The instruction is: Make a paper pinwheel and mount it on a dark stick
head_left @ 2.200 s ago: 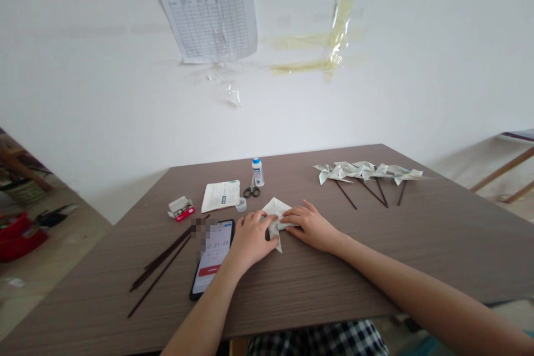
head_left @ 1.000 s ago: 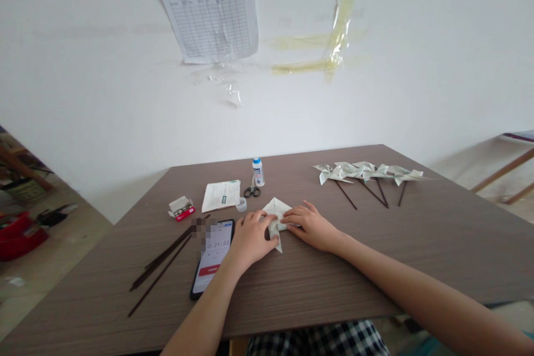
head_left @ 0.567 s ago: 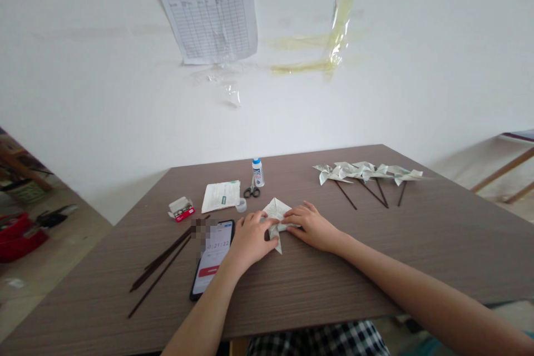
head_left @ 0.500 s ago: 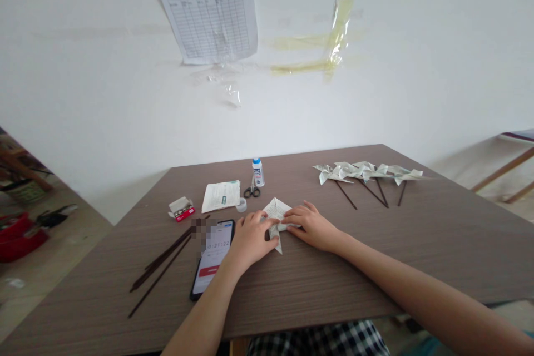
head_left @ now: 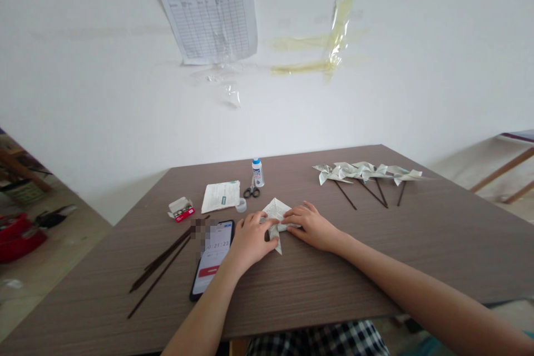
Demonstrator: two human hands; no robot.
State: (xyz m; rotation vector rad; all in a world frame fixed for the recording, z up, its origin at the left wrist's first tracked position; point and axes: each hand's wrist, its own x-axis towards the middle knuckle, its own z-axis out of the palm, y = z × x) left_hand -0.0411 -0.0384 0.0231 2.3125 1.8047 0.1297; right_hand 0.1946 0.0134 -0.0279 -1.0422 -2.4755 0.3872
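Note:
A pinwheel of folded printed paper (head_left: pixel 276 209) lies on the table in front of me, one blade pointing away and another toward me. My left hand (head_left: pixel 252 238) holds its left side, fingers bent over the middle and thumb near the lower blade. From the right, my right hand (head_left: pixel 312 226) presses on the paper, its fingertips almost meeting the left fingers at the centre. The fingers hide part of the folds. Beside my left wrist rests a phone (head_left: pixel 213 256) with a running timer on its screen.
Brown sticks (head_left: pixel 161 267) lie left of the phone. Beyond are a small red-and-white box (head_left: pixel 182 209), a paper stack (head_left: pixel 221 196), a tape roll (head_left: pixel 241 206), scissors (head_left: pixel 252 191) and a glue bottle (head_left: pixel 257 173). Several paper pinwheels on sticks (head_left: pixel 367 172) lie at the back right.
The timer on the phone has advanced by about a second. Both hands and the paper pinwheel stay almost exactly where they were.

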